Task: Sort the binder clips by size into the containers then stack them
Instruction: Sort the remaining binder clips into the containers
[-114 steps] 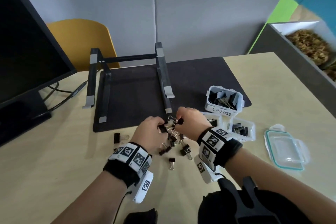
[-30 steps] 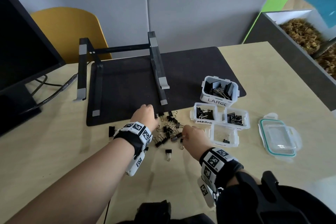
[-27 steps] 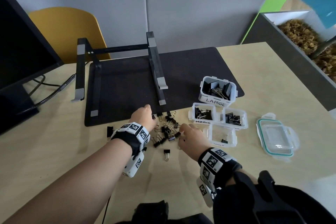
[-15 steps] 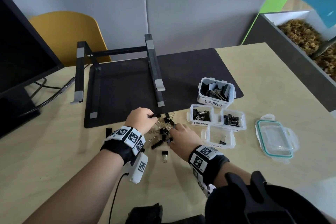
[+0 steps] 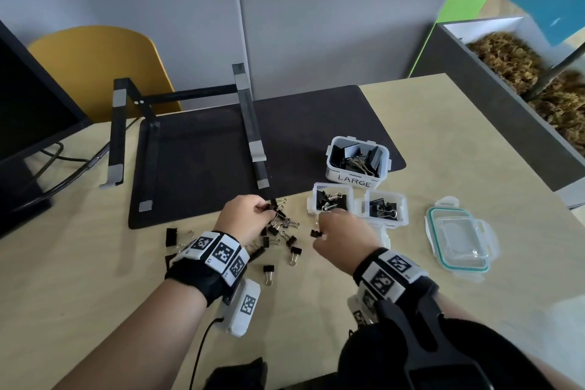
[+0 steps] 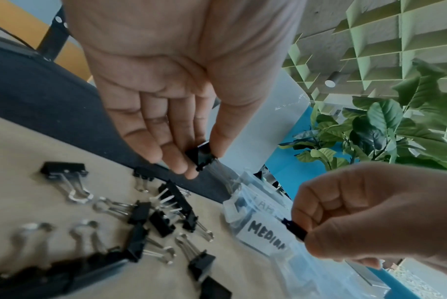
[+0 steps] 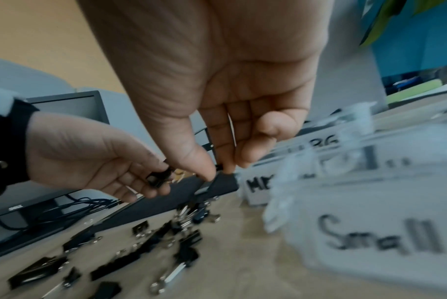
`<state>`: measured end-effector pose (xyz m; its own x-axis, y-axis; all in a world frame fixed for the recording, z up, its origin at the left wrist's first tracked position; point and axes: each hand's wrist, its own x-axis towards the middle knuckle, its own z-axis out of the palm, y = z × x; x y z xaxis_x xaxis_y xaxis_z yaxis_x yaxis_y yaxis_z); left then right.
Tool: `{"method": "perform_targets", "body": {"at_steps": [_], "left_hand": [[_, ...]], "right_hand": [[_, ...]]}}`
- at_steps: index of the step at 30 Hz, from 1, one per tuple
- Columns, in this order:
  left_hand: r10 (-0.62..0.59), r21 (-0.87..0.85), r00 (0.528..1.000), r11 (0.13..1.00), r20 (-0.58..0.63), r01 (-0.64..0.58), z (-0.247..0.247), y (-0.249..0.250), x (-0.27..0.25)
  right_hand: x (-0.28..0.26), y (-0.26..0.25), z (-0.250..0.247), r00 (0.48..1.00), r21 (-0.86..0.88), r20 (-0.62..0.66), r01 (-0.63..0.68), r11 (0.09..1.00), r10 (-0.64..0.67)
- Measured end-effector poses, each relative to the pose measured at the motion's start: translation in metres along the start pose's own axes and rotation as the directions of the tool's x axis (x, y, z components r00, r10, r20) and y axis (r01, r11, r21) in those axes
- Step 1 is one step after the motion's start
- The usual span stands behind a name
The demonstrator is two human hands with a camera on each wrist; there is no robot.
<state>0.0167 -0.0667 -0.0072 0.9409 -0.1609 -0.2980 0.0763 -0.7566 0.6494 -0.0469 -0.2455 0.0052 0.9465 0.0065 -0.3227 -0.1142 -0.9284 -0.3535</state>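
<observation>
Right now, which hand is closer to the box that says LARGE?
Right. The right hand is just in front of the little boxes below the LARGE box; the left hand is farther left, over the clip pile.

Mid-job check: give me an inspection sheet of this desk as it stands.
Surface: pale desk, dark mat.
Job's things: loose clips in a pile; large tub, medium tub, a third tub, all holding clips.
Clutter: lid, laptop stand.
Hands: left hand pinches a clip; right hand pinches another clip.
Cables: monitor leads.
Surroundings: monitor, yellow chair.
</observation>
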Motion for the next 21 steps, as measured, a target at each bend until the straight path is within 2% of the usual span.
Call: {"method": "perform_targets", "body": {"at_steps": [4, 7, 10, 16, 21], "left_hand": [[0.06, -0.035, 0.998, 0.998, 0.003, -0.06, 0.01, 0.015, -0.001], [0.076, -0.01, 0.997, 0.997, 0.004, -0.076, 0.017, 0.028, 0.003], [0.077, 0.018, 0.997, 0.997, -0.012, -0.077, 0.027, 0.042, 0.01], [0.104, 0.085, 0.994, 0.991, -0.042, -0.1, 0.052, 0.076, 0.032], [0.179, 0.23, 0.984, 0.957, -0.001, -0.174, 0.07, 0.089, 0.043]], "right_hand": [[-0.009, 0.032, -0.019, 0.997, -0.027, -0.009, -0.076, 0.997, 0.076], [-0.014, 0.052, -0.028, 0.99, -0.062, 0.045, -0.127, 0.99, 0.13], [-0.014, 0.065, -0.028, 0.99, -0.056, 0.093, -0.105, 0.993, 0.11], [-0.009, 0.078, -0.03, 0.995, 0.055, 0.048, -0.086, 0.995, 0.084], [-0.008, 0.086, -0.028, 0.997, 0.084, 0.041, -0.063, 0.995, 0.059]]}}
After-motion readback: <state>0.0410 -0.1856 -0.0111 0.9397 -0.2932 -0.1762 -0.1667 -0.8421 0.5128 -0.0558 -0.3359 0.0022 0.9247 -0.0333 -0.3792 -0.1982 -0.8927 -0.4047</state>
